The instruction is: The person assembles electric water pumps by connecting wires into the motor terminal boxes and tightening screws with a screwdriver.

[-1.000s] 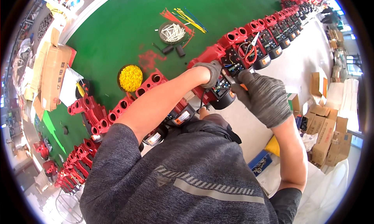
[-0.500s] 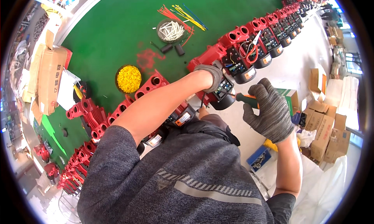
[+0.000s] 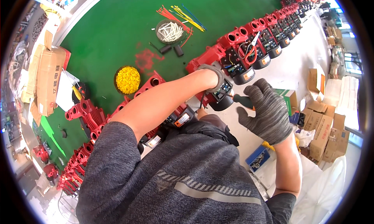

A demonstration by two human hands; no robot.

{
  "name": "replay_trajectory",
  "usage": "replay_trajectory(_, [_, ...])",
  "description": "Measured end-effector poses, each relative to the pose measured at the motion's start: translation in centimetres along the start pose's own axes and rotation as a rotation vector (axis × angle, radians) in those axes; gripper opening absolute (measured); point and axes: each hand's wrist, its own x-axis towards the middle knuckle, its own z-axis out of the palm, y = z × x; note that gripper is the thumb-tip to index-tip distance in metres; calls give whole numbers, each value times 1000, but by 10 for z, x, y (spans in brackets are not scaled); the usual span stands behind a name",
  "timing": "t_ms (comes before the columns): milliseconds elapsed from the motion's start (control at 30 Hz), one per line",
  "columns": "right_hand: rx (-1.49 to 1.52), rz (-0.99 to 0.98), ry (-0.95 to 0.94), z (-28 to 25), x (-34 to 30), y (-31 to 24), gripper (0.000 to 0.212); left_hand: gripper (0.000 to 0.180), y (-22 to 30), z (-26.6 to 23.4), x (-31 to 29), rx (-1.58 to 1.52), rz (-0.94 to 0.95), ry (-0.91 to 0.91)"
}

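Observation:
My left hand (image 3: 216,78), in a grey knitted glove, reaches over a red machine unit with a black electronics housing (image 3: 223,103). Its fingers are hidden beyond the wrist, so their grip does not show. In the same kind of glove, my right hand (image 3: 269,114) is to the right of this unit. Its fingers curl around the green and orange handle of a screwdriver (image 3: 244,101), while the thumb stands away. The screwdriver's shaft points left at the exposed circuit board. Red-handled scissors (image 3: 251,55) lie across the neighbouring unit (image 3: 236,65).
Similar red units (image 3: 269,19) run in a diagonal row along the green table (image 3: 117,29). On it are a bowl of white tubes (image 3: 170,31), a bowl of yellow pieces (image 3: 127,80), coloured strips (image 3: 187,17) and black cylinders (image 3: 178,50). Cardboard boxes (image 3: 323,130) stand at right.
My right thumb has spread farther from the screwdriver handle, and the hand has turned slightly. My left hand stays over the same unit.

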Motion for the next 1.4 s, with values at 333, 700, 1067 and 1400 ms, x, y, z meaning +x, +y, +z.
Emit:
replay_trajectory(333, [-34,25,-35,1,-3,7,27,29,-16,23,18,84,159,11])
replay_trajectory(700, [-118,-39,-31,-4,1,3,29,41,5,-23,-25,42,59,-36])
replay_trajectory(1067, [-115,-87,-34,-4,8,6,27,30,2,-32,-37,38,102,5])
replay_trajectory(1400, [-205,29,-149,-2,11,2,30,28,0,-30,-34,85,157,-13])
